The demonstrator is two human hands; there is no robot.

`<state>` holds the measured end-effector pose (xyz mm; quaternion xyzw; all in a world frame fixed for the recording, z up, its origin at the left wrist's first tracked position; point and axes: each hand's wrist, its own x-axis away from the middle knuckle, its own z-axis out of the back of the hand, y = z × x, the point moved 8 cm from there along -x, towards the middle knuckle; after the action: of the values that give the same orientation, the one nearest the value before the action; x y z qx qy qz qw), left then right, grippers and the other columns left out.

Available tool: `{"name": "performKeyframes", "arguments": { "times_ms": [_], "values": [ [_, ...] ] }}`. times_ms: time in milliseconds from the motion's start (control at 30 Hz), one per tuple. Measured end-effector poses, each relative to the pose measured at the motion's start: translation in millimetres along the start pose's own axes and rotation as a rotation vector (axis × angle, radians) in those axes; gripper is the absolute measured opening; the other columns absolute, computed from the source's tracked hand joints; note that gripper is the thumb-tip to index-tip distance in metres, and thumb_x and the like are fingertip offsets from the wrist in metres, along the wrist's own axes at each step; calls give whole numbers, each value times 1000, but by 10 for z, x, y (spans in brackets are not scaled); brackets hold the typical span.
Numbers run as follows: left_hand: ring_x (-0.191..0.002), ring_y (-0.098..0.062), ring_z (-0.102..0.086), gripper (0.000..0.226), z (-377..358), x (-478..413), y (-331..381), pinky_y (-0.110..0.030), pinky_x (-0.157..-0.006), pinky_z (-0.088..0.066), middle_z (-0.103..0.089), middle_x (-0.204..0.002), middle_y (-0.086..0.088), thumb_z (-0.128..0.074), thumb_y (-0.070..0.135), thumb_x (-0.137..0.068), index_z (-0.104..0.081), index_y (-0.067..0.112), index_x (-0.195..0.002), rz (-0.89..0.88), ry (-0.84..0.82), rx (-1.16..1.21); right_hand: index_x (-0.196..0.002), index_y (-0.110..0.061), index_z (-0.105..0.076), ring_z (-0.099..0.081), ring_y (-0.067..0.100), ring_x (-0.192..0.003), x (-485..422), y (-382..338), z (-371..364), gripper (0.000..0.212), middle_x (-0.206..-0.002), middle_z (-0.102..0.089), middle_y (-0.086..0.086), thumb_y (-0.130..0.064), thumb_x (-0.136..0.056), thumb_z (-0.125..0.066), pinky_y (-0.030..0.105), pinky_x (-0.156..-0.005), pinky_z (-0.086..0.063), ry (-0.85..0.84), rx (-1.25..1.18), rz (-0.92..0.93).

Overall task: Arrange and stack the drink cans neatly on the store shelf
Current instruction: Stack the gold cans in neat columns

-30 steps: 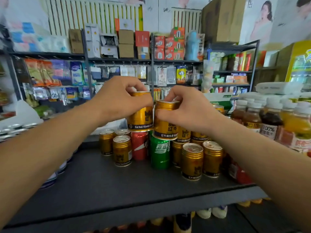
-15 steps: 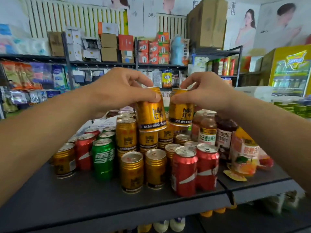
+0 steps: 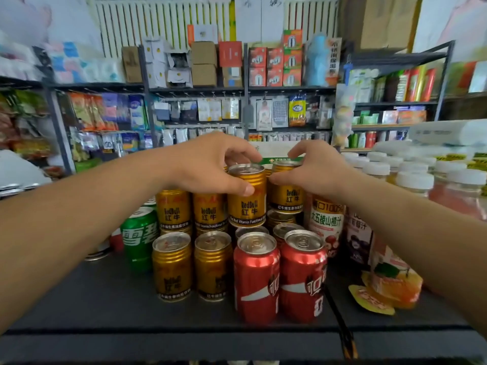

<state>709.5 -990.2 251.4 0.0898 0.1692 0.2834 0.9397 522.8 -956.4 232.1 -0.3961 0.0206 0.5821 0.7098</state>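
At the centre of the frame, your left hand (image 3: 210,164) and your right hand (image 3: 316,172) each grip the top of a small gold can. The left gold can (image 3: 247,200) is pinched around its upper rim, thumb on the front wall and fingers (image 3: 237,151) curled over the back edge of the lid. The right gold can (image 3: 286,196) is held the same way just beside it, with much of its top hidden under your palm. Both sit in a second tier, on the lids of other gold cans below; whether they are fully seated cannot be told.

These cans look sealed and full, so expect them to be fairly heavy for their size, stiff in the wall, and smooth enough to slip. Hold them at the ridged shoulder under the rim, where your fingers have something to catch. A stacked can probably tips easily if nudged sideways.

Each gold can is short and shiny, with red lettering, a dark band at the base and a silver pull-tab lid. In the lower middle of the frame, on the dark shelf (image 3: 79,299), stand two front gold cans (image 3: 192,264) and two taller red cans (image 3: 279,275). A green can (image 3: 138,235) stands to their left, and juice bottles (image 3: 326,222) to the right.
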Motion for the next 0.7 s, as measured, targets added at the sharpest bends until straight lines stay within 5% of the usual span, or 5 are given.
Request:
{"name": "performKeyframes", "arguments": {
  "times_ms": [300,467,700],
  "values": [
    [-123,-1,-55,44,-143,58,-52,-14,-93,-36,-63,-129,21,-81,46,-82,-69,39,-123,-5,73,-27,-97,-22,-57,-56,10,-76,-52,59,-281,46,-88,-58,-8,-48,-71,-84,29,-53,-38,-1,62,68],
    [-97,6,-54,40,-234,77,43,-5,-80,-33,-56,-103,31,-79,49,-82,-73,37,-120,-48,165,-61,-98,-22,-58,-56,10,-73,-7,81,-288,37,-83,-57,-8,-43,-76,-80,28,-53,-39,10,38,104],
    [-121,-6,-57,32,-243,42,80,-24,-99,-43,-66,-128,16,-76,44,-87,-73,37,-118,-71,95,-67,-94,-21,-63,-63,22,-86,53,115,-264,33,-86,-63,-4,-41,-75,-81,41,-71,-58,43,3,119]
  ]
}}
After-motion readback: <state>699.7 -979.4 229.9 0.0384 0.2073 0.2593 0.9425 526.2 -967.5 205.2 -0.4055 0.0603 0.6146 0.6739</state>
